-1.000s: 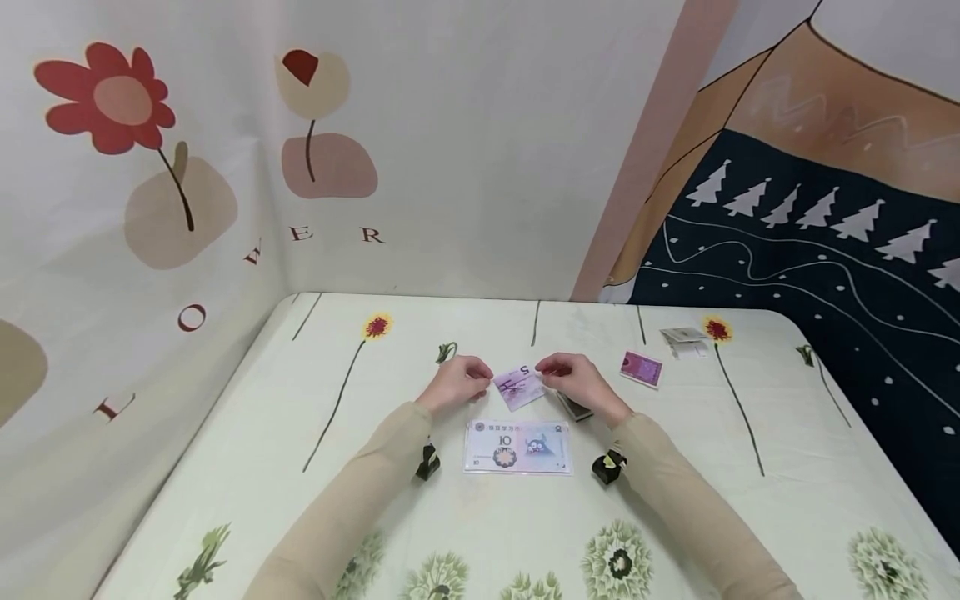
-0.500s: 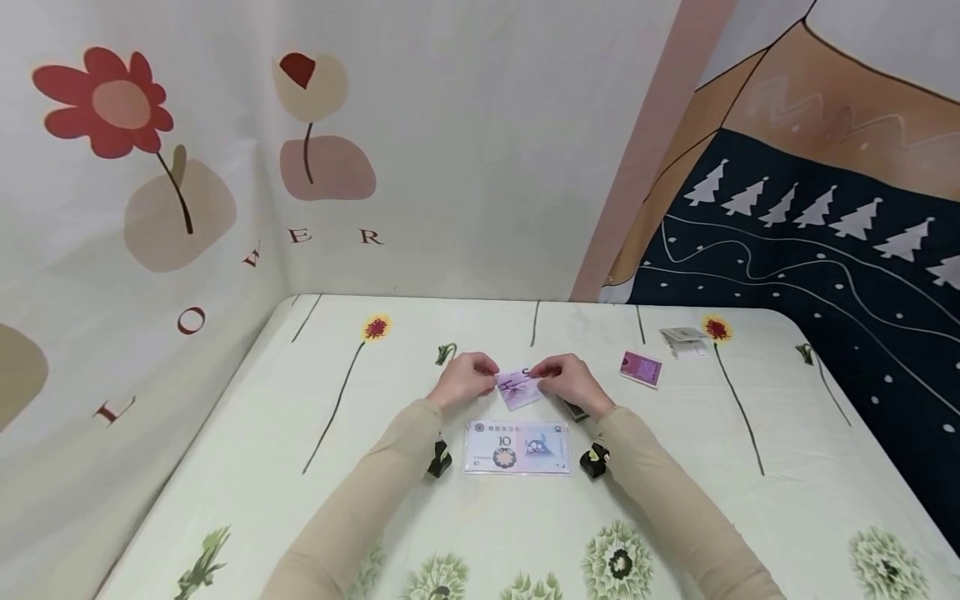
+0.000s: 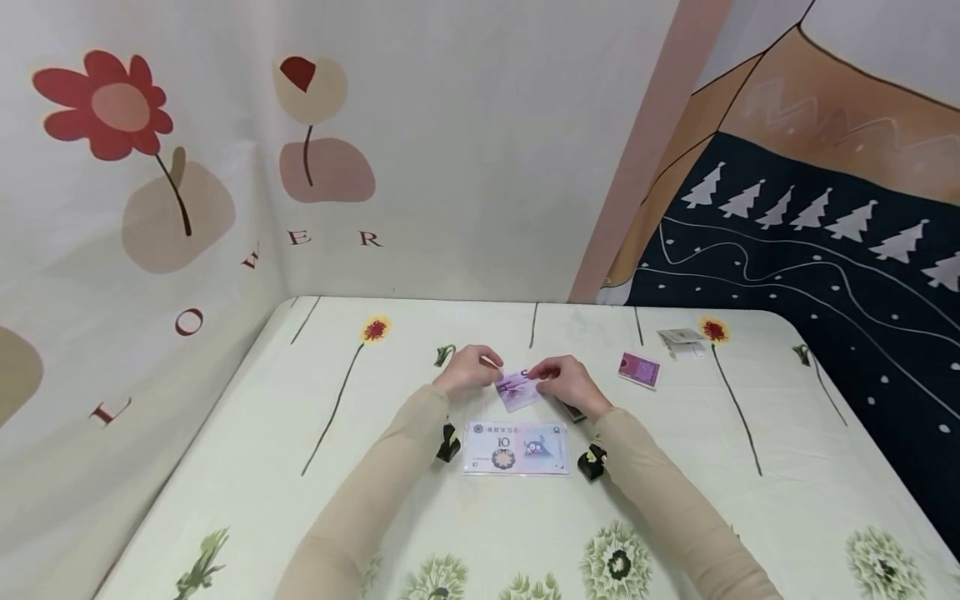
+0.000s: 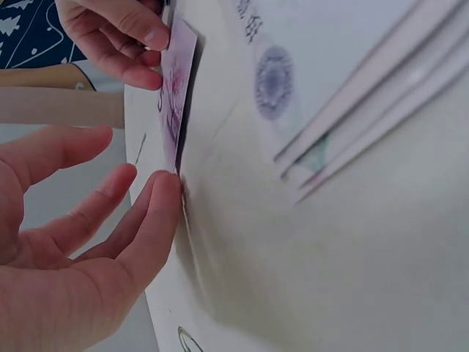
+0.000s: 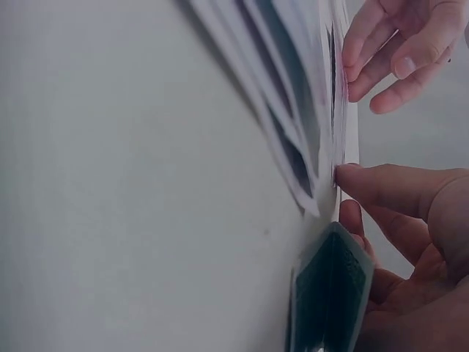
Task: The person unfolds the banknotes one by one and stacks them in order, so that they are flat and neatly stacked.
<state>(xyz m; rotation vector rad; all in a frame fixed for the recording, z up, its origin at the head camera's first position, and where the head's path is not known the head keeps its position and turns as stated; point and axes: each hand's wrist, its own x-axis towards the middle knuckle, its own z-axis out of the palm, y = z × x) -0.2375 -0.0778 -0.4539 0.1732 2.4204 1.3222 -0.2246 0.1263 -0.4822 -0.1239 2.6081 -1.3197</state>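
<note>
A small purple banknote with a 5 at its upper corner lies at the middle of the table. My right hand pinches its right side, thumb on top and fingers behind. My left hand is at the note's left corner. In the left wrist view the fingers of that hand are spread, one fingertip right at the note's edge. Nearer to me lies a stack of pale notes marked 10. A dark green folded piece stands beside the right hand, partly hidden under it in the head view.
To the right of the hands lies a pink-purple note. Farther back is a folded grey-green note. A flower-printed white cloth covers the table, and a printed curtain hangs along its far side.
Both hands have moved slightly inward toward the purple note. The left hand's fingers have spread from their grip on its corner. The other notes have not moved.
</note>
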